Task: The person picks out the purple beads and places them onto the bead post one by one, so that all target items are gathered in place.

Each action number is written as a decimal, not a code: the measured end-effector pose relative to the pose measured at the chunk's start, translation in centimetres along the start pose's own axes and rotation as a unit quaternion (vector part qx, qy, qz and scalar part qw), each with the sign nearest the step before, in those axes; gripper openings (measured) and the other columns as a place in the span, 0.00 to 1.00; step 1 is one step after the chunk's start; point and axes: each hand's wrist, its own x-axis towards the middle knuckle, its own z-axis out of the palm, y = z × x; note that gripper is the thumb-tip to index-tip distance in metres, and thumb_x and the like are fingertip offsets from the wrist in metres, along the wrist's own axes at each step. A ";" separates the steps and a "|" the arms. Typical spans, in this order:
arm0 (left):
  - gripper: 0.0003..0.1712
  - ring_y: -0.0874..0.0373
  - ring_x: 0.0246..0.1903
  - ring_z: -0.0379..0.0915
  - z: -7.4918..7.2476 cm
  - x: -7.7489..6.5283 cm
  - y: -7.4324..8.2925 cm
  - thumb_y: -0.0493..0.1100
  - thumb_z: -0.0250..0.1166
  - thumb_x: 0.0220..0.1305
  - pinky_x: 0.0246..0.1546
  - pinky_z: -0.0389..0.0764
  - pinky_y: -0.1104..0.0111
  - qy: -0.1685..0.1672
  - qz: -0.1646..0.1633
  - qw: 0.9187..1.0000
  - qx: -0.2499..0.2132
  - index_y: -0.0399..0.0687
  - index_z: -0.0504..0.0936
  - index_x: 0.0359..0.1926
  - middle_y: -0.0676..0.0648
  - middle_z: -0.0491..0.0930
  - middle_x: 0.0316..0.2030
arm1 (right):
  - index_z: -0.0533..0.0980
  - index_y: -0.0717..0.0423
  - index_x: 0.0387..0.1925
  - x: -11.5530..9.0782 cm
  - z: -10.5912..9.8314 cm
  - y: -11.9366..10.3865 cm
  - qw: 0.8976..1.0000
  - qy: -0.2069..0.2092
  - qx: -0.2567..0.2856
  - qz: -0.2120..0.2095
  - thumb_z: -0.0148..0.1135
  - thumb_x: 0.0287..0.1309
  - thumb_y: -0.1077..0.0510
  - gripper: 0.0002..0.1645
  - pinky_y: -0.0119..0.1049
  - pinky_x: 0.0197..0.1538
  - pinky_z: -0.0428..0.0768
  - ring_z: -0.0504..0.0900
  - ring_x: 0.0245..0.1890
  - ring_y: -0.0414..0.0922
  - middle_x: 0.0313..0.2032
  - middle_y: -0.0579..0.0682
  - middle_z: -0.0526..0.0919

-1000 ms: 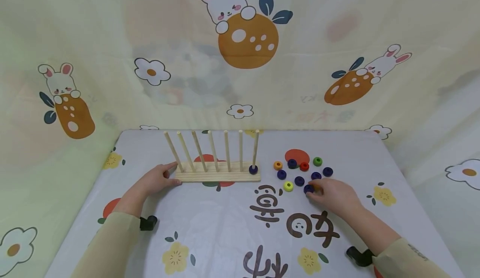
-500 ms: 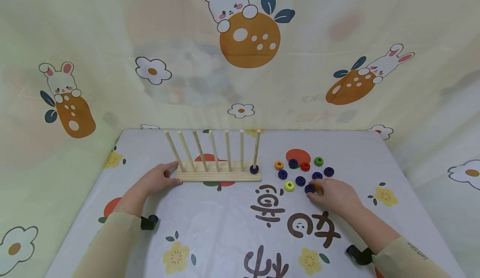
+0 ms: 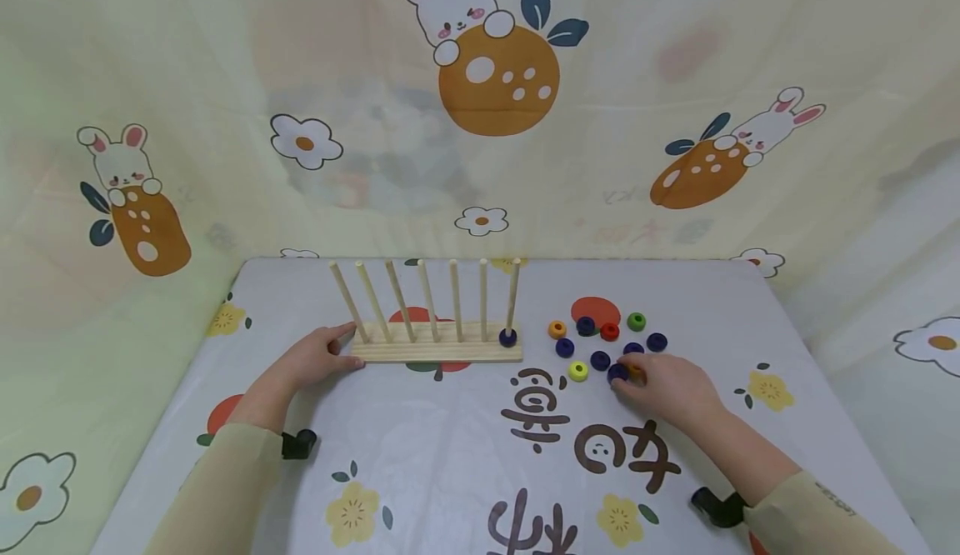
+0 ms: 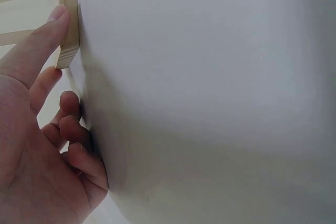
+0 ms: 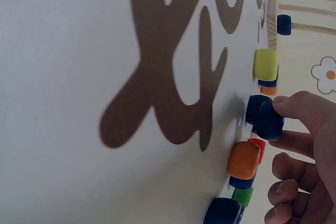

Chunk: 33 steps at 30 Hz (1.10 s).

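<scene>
My right hand [image 3: 672, 386] pinches a dark blue bead [image 3: 617, 373] between thumb and forefinger. In the right wrist view that blue bead [image 5: 270, 121] looks tilted and raised slightly off the cloth, in front of another blue one. An orange bead [image 5: 244, 160] sits close below it there, partly behind my fingers in the head view. At the left end of a wooden peg rack [image 3: 435, 354], my left hand [image 3: 318, 357] grips the base [image 4: 69, 22] with thumb and forefinger, its other fingers curled loosely. Several upright pegs stand on the rack; a blue bead [image 3: 507, 338] sits at the bottom of the rightmost.
Loose beads lie right of the rack: yellow [image 3: 577, 371], orange [image 3: 557, 329], red [image 3: 610, 332], green [image 3: 636, 322] and several dark blue [image 3: 657, 342]. A printed cloth [image 3: 442, 447] covers the table, and a patterned curtain [image 3: 375, 222] hangs behind it.
My right hand has lifted a little, and the blue bead in its fingers has risen and tilted slightly. The left hand and the rack stay where they were.
</scene>
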 end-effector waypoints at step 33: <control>0.50 0.51 0.37 0.64 0.0 0.2 -0.3 0.58 0.72 0.58 0.36 0.63 0.59 0.000 0.010 1.000 0.006 0.50 0.61 0.75 0.44 0.66 0.34 | 0.81 0.55 0.53 0.1 -3.5 -3.1 0.992 0.106 0.057 -0.040 0.68 0.59 0.43 0.27 0.37 0.25 0.65 0.68 0.21 0.43 0.20 0.43 0.73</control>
